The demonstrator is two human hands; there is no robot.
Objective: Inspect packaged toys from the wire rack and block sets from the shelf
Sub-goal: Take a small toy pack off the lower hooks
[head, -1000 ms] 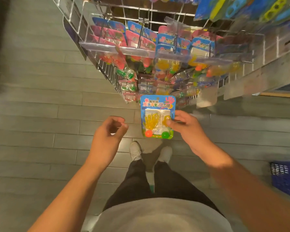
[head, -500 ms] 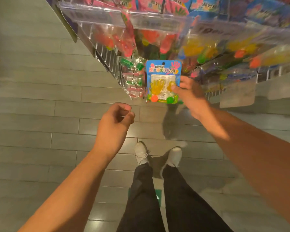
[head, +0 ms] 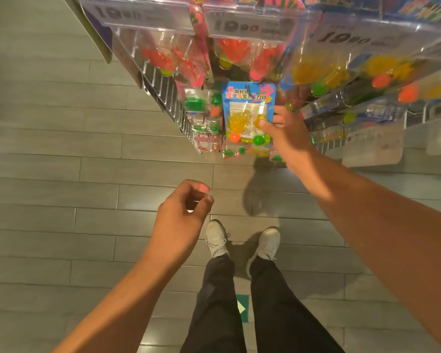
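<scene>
The blue-carded toy pack is hanging at the lower front edge of the wire rack, its hang hole appearing to sit on a peg; a yellow sticky hand and orange and green balls are showing through the blister. The right hand is pinching the pack's right edge, thumb lying across the blister front and fingers behind the card. The left hand is hovering well below and apart from the rack, fingers loosely curled around nothing. Judged step: the person is returning an inspected pack to its peg. The next move likely calls for letting go once the card is seated, then reaching for another pack or turning toward the shelf, which is not in view. Compared with half a second ago, the pack is sitting deeper among the other hanging packs and higher against the rack, the view is tilting further downward, and the left hand is staying idle. Price tags are lining the rack's top rail.
</scene>
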